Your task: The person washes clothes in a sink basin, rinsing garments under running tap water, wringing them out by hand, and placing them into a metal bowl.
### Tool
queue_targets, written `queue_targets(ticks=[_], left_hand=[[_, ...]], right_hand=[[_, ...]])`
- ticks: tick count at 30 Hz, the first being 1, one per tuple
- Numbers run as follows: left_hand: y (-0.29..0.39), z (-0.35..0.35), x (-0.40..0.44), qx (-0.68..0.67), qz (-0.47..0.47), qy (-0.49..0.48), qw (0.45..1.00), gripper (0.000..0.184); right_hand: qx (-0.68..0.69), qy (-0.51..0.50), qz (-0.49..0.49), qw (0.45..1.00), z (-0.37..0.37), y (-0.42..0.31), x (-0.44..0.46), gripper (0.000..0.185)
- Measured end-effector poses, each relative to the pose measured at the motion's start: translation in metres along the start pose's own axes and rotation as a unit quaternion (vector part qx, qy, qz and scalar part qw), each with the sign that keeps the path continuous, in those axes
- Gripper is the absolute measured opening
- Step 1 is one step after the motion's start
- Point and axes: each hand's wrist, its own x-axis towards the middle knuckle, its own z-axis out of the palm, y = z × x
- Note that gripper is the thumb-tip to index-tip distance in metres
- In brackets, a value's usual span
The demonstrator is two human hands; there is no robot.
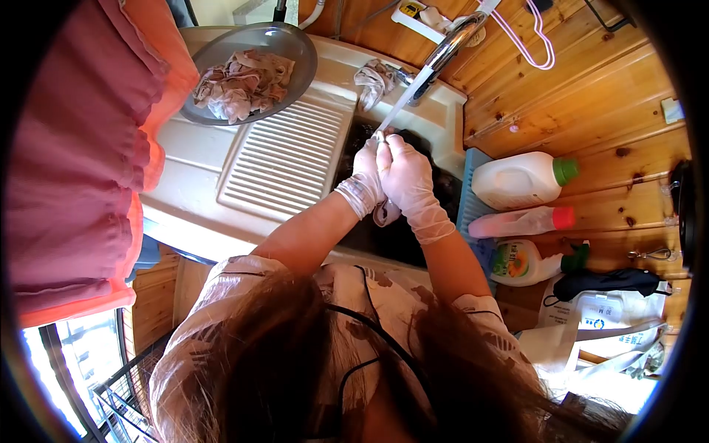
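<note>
Both my hands wear thin whitish gloves and meet under the stream of water point(402, 100) from the chrome faucet point(452, 46). My left hand point(367, 164) is closed on a pale cloth point(386, 213), part of which hangs down below the hands. Pressed against it, my right hand point(406, 166) is closed on the same cloth. Beneath them is the sink basin point(354, 235), with dark contents that I cannot make out. A crumpled wet cloth point(375, 80) lies on the sink's back ledge, left of the faucet.
A grey basin point(304, 63) with crumpled cloths point(247, 83) stands at the back left, beside the ribbed washboard point(284, 151). Bottles point(517, 181) line the right side by the wooden wall point(591, 96). Reddish fabric point(81, 148) hangs at the left.
</note>
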Motion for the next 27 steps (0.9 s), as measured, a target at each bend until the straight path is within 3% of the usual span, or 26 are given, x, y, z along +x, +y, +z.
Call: queue_targets(ticks=[1,2,3,4,5,6,7,8,9,10,11,12,13,15,16,17,19,20,21,23,24,25,27], left_hand=[[0.003,0.013,-0.008,0.007,0.019,-0.009,1.000,0.027],[0.005,0.028,-0.012,0.003,0.058,0.042,0.997,0.026],[0.016,0.029,-0.008,-0.076,0.045,0.067,0.994,0.025],[0.024,0.050,-0.013,-0.070,0.034,0.055,0.995,0.025],[0.031,0.070,-0.019,-0.067,0.022,0.045,0.996,0.025],[0.044,0.050,-0.004,-0.020,0.019,0.024,0.999,0.030],[0.055,0.032,0.010,0.029,0.017,-0.001,0.999,0.034],[0.051,0.115,-0.030,-0.006,0.076,0.164,0.984,0.032],[0.066,0.081,-0.003,0.019,0.119,0.126,0.985,0.031],[0.081,0.049,0.023,0.041,0.163,0.090,0.982,0.029],[0.077,0.082,0.004,-0.014,0.162,0.083,0.983,0.028],[0.059,0.138,-0.021,-0.061,0.178,0.145,0.971,0.028],[0.061,0.133,-0.017,0.013,0.201,0.133,0.970,0.030],[0.064,0.098,-0.005,0.164,0.247,0.114,0.948,0.035],[0.060,0.094,0.002,0.102,0.291,0.116,0.944,0.038],[0.053,0.083,-0.005,0.142,0.275,0.109,0.945,0.043],[0.043,0.069,-0.003,0.136,0.285,0.100,0.944,0.046],[0.046,0.059,-0.004,0.196,0.247,0.119,0.942,0.047],[0.043,0.056,-0.004,0.174,0.267,0.112,0.941,0.049],[0.041,0.093,-0.031,0.058,0.164,0.160,0.972,0.051],[0.042,0.042,-0.005,0.077,0.209,0.154,0.963,0.048],[0.045,0.032,-0.005,0.061,0.162,0.164,0.971,0.041],[0.044,0.010,-0.003,0.083,0.163,0.182,0.966,0.036]], right_hand=[[0.010,0.007,-0.006,1.000,0.001,-0.003,0.001,0.021],[0.015,-0.054,0.024,0.998,-0.003,-0.007,0.002,0.030],[0.139,-0.042,0.020,0.989,-0.003,-0.007,0.003,0.037],[0.261,-0.030,0.016,0.965,-0.003,-0.006,0.005,0.045],[0.377,-0.020,0.014,0.926,-0.004,-0.004,0.004,0.053],[0.541,-0.070,0.031,0.838,-0.015,-0.008,0.005,0.073],[0.394,-0.021,-0.032,0.918,-0.013,0.015,0.002,0.074],[0.497,-0.011,0.063,0.865,-0.013,0.018,-0.005,0.072],[0.588,-0.002,0.155,0.794,-0.013,0.020,-0.013,0.070],[0.620,-0.041,0.266,0.737,0.002,0.036,-0.021,0.080],[0.728,-0.106,0.310,0.602,0.007,0.030,-0.024,0.078],[0.791,-0.116,0.340,0.495,0.008,0.012,-0.024,0.077],[0.849,-0.116,0.320,0.404,0.010,-0.001,-0.022,0.077],[0.916,-0.106,0.205,0.329,0.021,-0.011,0.001,0.076],[0.871,-0.028,0.265,0.412,0.023,-0.019,0.015,0.072],[0.822,0.009,0.363,0.439,0.032,-0.015,0.023,0.063],[0.856,0.053,0.324,0.399,0.047,-0.018,0.036,0.055],[0.790,0.118,0.341,0.495,0.043,-0.023,0.032,0.052],[0.822,0.135,0.282,0.476,0.055,-0.019,0.031,0.049],[0.785,0.159,0.272,0.533,0.071,-0.010,0.020,0.048],[0.792,0.153,0.270,0.526,0.064,-0.018,0.015,0.047],[0.747,0.144,0.301,0.575,0.070,-0.009,0.009,0.046],[0.680,0.113,0.298,0.660,0.068,-0.006,0.001,0.042]])
